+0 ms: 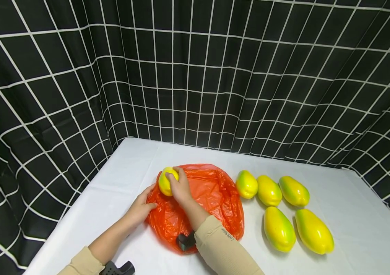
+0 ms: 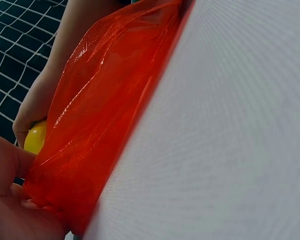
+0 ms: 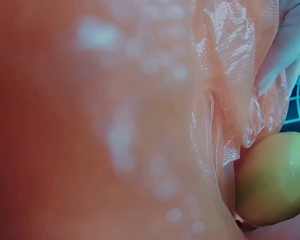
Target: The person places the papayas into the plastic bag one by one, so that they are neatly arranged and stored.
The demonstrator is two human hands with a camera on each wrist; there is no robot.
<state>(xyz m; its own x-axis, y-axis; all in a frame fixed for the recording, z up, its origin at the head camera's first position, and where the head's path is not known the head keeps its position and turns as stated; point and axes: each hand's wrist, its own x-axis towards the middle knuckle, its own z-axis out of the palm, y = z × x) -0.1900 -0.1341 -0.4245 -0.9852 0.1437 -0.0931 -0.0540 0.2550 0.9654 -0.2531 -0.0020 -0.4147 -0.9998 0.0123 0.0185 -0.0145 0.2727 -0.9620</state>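
Observation:
A red plastic bag lies spread on the white table with its mouth facing up. My left hand holds the bag's left edge, its thumb on the near side and the other fingers partly hidden behind the film. My right hand grips a yellow-green papaya over the left part of the bag's mouth. In the right wrist view the papaya sits beside the crumpled film, with my left hand above it. The left wrist view shows the bag's side between thumb and fingers.
Several more papayas stand right of the bag: a back row with one papaya in its middle, and two in front, a left one and a right one. A black curtain with white grid lines surrounds the white table.

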